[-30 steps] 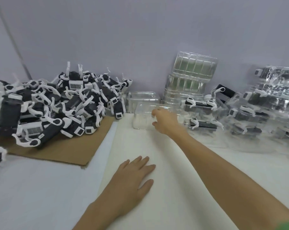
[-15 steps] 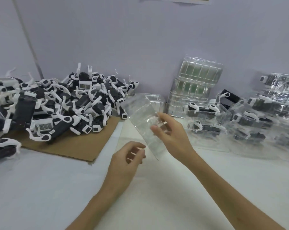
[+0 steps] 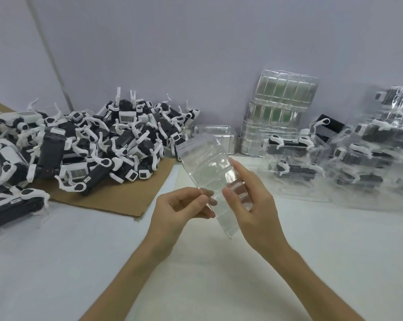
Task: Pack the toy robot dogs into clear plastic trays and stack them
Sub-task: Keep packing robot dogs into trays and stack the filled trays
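The desk (image 3: 57,262) spreads under both hands. A heap of dogs (image 3: 91,154) on cardboard (image 3: 117,200) lies left of the left hand (image 3: 179,212). Packed trays (image 3: 367,163) stand to the right of the right hand (image 3: 253,200), and empty trays (image 3: 281,107) lean on the wall (image 3: 196,54) beyond it. Between the hands, held tilted above the desk, is one clear tray (image 3: 209,165). The left hand pinches its near edge, and the right hand's fingers curl round its side.

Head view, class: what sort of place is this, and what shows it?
Probably a toy-packing bench in a workshop or factory: a heap of black-and-white plastic toy robot dogs, stacked clear plastic trays already filled, and an empty clear plastic tray.
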{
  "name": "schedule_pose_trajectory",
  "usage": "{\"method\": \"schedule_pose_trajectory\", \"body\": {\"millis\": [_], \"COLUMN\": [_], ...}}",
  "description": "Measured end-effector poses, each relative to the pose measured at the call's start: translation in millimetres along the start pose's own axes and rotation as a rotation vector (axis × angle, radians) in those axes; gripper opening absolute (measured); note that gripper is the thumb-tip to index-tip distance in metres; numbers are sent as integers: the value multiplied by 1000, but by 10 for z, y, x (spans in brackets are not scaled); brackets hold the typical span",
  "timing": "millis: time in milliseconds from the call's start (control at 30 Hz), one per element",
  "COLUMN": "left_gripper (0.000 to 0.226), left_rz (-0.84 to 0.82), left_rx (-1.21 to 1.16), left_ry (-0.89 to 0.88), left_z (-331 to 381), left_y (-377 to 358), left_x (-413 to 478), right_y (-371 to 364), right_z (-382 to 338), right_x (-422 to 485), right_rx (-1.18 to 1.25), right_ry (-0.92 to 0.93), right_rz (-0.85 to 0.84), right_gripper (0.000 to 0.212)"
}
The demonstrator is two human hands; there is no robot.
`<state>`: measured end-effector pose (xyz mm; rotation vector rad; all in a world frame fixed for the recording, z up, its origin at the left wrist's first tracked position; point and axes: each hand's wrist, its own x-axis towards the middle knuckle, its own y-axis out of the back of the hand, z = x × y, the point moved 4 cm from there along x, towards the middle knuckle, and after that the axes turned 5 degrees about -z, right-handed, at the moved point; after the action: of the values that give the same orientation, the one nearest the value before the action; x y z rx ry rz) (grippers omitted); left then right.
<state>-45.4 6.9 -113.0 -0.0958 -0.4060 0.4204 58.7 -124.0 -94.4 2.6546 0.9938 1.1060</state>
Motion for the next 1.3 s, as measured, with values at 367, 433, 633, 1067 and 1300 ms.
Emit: {"method": "schedule_pose_trajectory", "body": {"millis": [367,433,633,1067,1300], "left_gripper": [23,24,24,13,18], "left_rz": [-23,-29,-51,71,-38], "left_rx": [-39,-46,-63,104,47], "left_ry": [22,22,33,-35,-47], "left_z": [-20,-23,-25,-41,-54], "left_y": [-9,-9,-24,-4,-71], "left_x": [9,7,6,-17,-1], "right_y": [31,28,43,-34,-28], "right_z": [32,27,16,5,31], "right_x": [5,4,13,-24,-27], "right_rx": [68,64,57,-205,-225], "right_ry": [-55,-54,-52,66,133], "right_rz": [20,24,21,-54,-3], "right_gripper": [50,50,53,95,91]}}
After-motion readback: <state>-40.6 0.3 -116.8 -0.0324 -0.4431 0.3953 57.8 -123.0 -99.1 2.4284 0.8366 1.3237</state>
